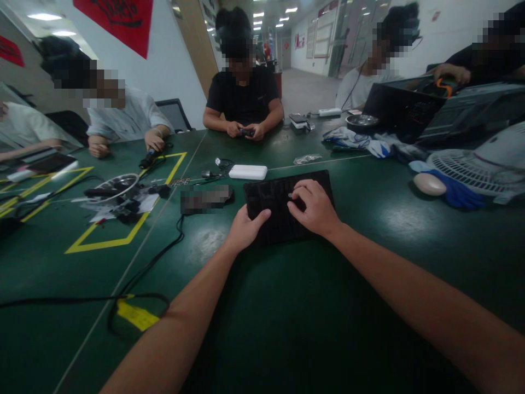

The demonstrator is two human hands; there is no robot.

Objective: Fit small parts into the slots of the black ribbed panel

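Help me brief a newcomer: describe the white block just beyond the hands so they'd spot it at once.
On the green table, find the flat black object the left hand grips and the right hand touches. Just past its far left corner lies the white block: slim, round-cornered, and pale among dark neighbours.

Catalogued from my remote feed. Worktop (320, 328): green, smooth, semi-gloss, with soft pale reflections. Black panel (266, 191): plastic-looking, low sheen, face faintly patterned; exact material I cannot tell. White block (248, 172): smooth plastic by its look, satin finish. Bowl (361, 127) at right: shiny metal. Fan grille (459, 171): pale ribbed plastic, fairly matt. Pale oval (429, 184): smooth, softly glossy. Blue glove (463, 192): cloth, matt, wrinkled. Cloth bundle (356, 141): creased textile, matt. Clear packet (307, 159): thin crumpled plastic film, glinting. Black cable (61, 300): rubbery-looking sheath, matt. Yellow strips (98, 247): flat tape. Red hanging (133, 38): paper-like, matt.
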